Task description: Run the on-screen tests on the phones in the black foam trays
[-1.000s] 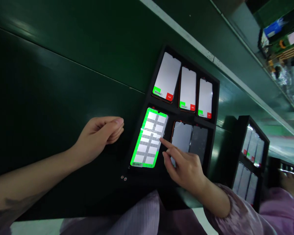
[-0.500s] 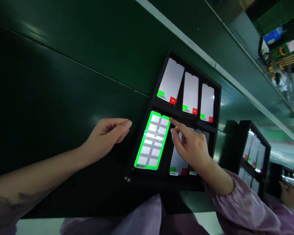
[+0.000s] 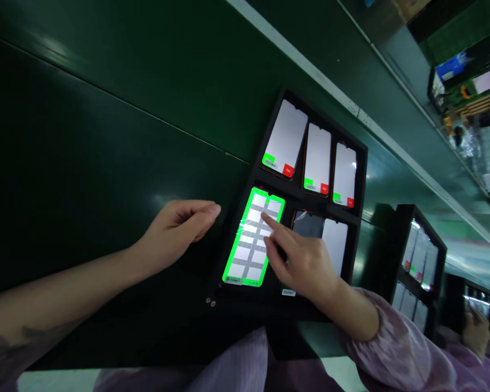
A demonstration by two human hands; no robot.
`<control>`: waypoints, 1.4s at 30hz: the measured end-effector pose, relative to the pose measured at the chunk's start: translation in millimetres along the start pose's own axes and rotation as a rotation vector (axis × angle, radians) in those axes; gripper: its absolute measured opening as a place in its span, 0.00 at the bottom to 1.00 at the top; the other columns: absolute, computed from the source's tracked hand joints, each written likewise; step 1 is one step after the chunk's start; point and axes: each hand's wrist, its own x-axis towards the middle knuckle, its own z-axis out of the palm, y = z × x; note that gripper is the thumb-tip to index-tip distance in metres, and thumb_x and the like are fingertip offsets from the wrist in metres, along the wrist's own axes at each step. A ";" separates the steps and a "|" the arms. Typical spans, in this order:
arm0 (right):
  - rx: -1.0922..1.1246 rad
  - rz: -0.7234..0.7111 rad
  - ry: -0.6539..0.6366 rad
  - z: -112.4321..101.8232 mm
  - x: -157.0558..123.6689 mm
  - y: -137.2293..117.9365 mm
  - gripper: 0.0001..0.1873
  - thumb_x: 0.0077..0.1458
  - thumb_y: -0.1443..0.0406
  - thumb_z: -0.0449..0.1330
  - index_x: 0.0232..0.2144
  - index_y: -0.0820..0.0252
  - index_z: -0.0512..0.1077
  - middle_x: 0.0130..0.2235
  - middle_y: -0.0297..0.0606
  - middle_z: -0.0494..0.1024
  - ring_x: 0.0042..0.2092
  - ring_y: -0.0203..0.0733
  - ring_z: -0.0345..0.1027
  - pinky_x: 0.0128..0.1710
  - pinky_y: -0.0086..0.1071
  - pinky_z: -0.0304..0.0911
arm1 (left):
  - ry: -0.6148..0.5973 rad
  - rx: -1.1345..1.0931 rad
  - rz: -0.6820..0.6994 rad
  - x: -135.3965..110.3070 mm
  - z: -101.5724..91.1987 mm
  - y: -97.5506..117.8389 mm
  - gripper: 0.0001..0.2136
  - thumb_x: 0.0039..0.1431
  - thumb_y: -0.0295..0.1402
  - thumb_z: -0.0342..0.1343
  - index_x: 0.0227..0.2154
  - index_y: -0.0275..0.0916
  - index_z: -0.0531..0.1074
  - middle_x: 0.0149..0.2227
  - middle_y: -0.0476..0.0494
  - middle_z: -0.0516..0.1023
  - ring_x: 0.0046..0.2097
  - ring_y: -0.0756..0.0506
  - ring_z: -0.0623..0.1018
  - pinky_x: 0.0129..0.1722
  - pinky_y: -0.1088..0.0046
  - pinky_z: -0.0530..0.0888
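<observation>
In the left front slot of a black tray (image 3: 245, 302) lies a smartphone (image 3: 251, 256) whose lit screen has a bright green border and white blocks split by grey bands. The stretched index finger of my right hand (image 3: 304, 261) meets this screen in its upper half, while the other fingers curl in. Nothing is held in that hand. My left hand (image 3: 179, 226) is closed in a loose fist left of the tray, thumb laid over the fingers, and nothing shows in it. Beside the lit phone, my right hand partly covers a dark-screened phone (image 3: 308, 223) and a pale-screened phone (image 3: 335, 239).
Three phones (image 3: 286, 130) with white screens and green and red corner squares fill the tray's back row. Further right on the dark green bench (image 3: 106, 147) stands another phone tray (image 3: 398, 239). Beyond it shows another person's hand (image 3: 476, 329). A pale strip (image 3: 294, 51) crosses the bench.
My right index finger has moved from the screen's upper right edge inward and down onto the blocks. A small green patch now shows near the screen's top. My left hand stays put.
</observation>
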 end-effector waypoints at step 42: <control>0.042 -0.040 -0.033 -4.2 -60.0 -38.0 0.21 0.69 0.71 0.53 0.22 0.58 0.67 0.49 0.40 0.87 0.20 0.26 0.65 0.18 0.29 0.59 | 0.001 0.040 0.000 -3.5 0.6 4.1 0.21 0.65 0.34 0.50 0.15 0.41 0.56 0.18 0.55 0.51 0.20 0.54 0.54 0.19 0.77 0.55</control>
